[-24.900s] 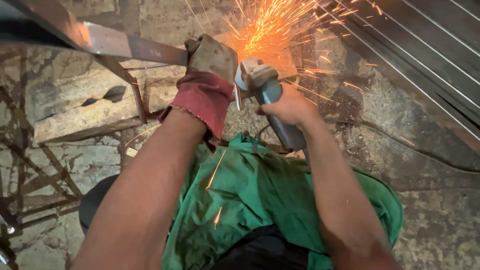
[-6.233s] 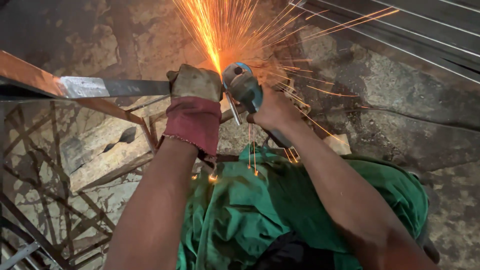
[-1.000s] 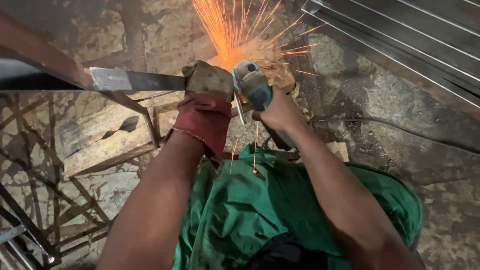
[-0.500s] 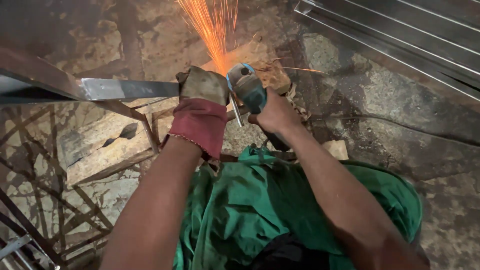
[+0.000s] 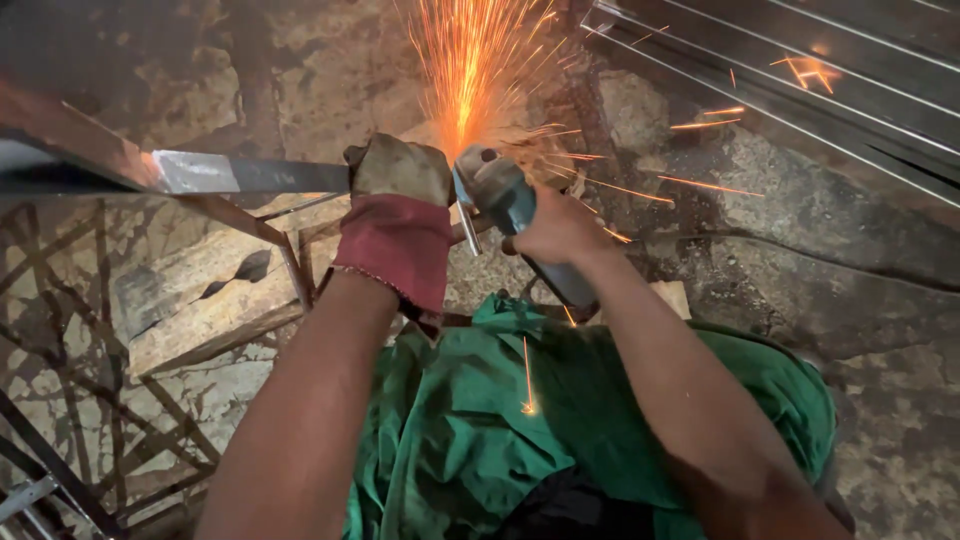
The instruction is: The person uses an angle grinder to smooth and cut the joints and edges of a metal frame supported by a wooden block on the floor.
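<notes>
My left hand (image 5: 400, 200), in a worn glove with a red cuff, grips the end of a flat metal bar (image 5: 230, 173) that runs off to the left. My right hand (image 5: 556, 226), bare, holds a blue-grey angle grinder (image 5: 505, 200) by its body. The grinder's disc meets the bar's end just right of the glove, and orange sparks (image 5: 470, 70) fly upward and to the right. My knees in green trousers (image 5: 500, 430) sit below both arms.
A split wooden block (image 5: 205, 300) lies under the bar on the stone floor. Long metal strips (image 5: 800, 90) lie at the upper right. A thin-rod metal frame (image 5: 80, 440) stands at the lower left. The grinder's cable (image 5: 800, 255) trails right.
The bar, my gloved hand and the grinder stay together in the same hold. The spark spray has shifted from leaning left to fanning up and right. The view has moved slightly.
</notes>
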